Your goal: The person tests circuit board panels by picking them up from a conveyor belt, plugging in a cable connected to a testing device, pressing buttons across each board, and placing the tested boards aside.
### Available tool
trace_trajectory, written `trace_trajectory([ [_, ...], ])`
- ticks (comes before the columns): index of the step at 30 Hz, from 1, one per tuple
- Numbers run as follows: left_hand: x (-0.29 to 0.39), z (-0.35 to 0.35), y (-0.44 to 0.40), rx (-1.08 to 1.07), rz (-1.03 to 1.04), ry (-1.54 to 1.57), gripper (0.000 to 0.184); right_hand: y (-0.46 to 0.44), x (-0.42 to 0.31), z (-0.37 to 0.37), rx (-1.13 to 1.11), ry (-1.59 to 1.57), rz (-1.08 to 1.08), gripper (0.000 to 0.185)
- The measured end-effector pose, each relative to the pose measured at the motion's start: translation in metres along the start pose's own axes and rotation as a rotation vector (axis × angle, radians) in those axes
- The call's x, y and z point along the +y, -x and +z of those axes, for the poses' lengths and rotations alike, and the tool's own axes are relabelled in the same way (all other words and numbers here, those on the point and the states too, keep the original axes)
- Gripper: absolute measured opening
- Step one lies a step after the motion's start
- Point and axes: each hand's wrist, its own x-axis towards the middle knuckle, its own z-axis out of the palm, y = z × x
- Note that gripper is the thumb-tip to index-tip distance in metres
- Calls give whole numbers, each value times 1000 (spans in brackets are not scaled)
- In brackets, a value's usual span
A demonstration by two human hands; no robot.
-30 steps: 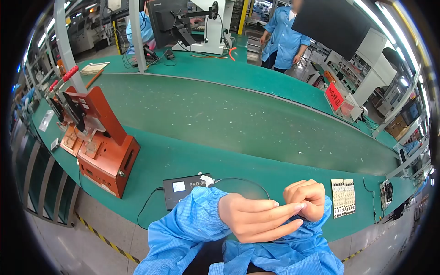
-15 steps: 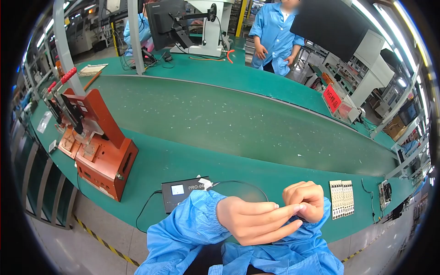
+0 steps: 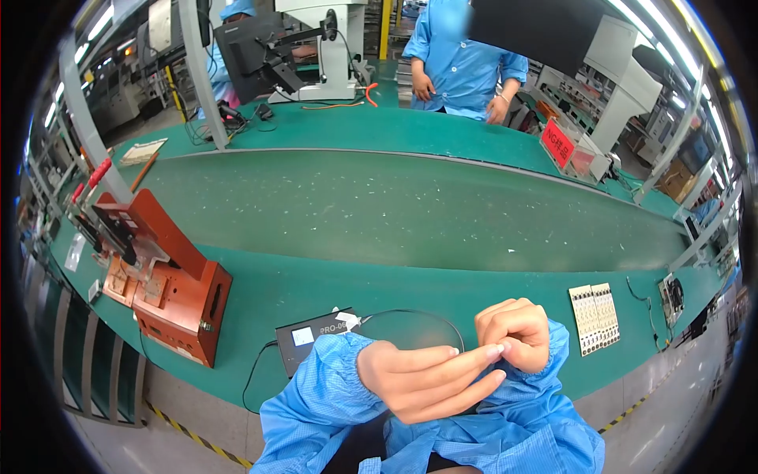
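My left hand (image 3: 426, 381) reaches in from the left with its back toward me. Its fingers are long and slightly bent, and their tips meet the right hand's fingertips. My right hand (image 3: 515, 333) is curled, thumb and forefinger pinched together at that meeting point. Anything between the fingertips is hidden or too small to make out. Both wrists are in blue sleeve cuffs. Just beyond my left cuff lies a black box with a lit screen (image 3: 302, 336), marked "PRO-06", partly covered by the sleeve. A white tag (image 3: 348, 320) sits at its cable.
An orange-red fixture with toggle clamps (image 3: 178, 308) stands left. Pale circuit-board panels (image 3: 594, 320) lie right, beside a small cabled device (image 3: 672, 300). A green belt (image 3: 410, 209) crosses behind. Beyond stand a person in blue (image 3: 462, 71), a monitor (image 3: 251, 59) and a red-labelled box (image 3: 558, 144).
My view has shifted, so the bench appears slightly lower and the far side further left. Both hands keep nearly the same pose, fingertips together. The person opposite has shifted posture slightly.
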Motion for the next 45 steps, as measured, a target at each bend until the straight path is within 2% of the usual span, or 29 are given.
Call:
trace_trajectory([
  [5, -1, -6, -1, -16, -30, 16, 25, -1, -1, 2, 38, 43, 12, 15],
  [7, -4, -12, -5, -137, -18, -29, 26, -2, -4, 5, 107, 177, 38, 14],
  [9, -6, -16, -8, -201, 4, -37, 27, -2, -2, 3, 100, 212, 75, 25],
  [13, -3, -16, -7, -229, 10, -18, 26, 1, -4, -1, 29, 157, 85, 13],
  [14, -2, -24, -12, -342, 12, -19, 24, 2, -4, 0, 34, 142, 112, 11],
  [16, 4, -26, -12, -366, -65, -23, 22, 3, -6, 3, 60, 81, 143, 9],
  [20, 1, -17, -5, -219, -47, -41, 14, -1, -9, 5, 43, -108, 166, 9],
  [26, 2, -17, -6, -213, -5, 16, 12, -2, -4, 6, 11, -259, 183, 8],
  [34, 0, -16, -5, -223, -14, -15, 12, -3, -2, 10, 51, -260, 178, 7],
  [36, -2, -8, -2, -62, -5, -4, 17, -3, 1, 11, 57, -257, 169, 8],
  [39, 3, -8, -3, -18, -69, -21, 25, -2, 3, 12, 28, -238, 147, 10],
  [45, 0, -11, -5, -18, -123, -32, 33, 29, 27, 4, 31, -3, 311, 17],
])
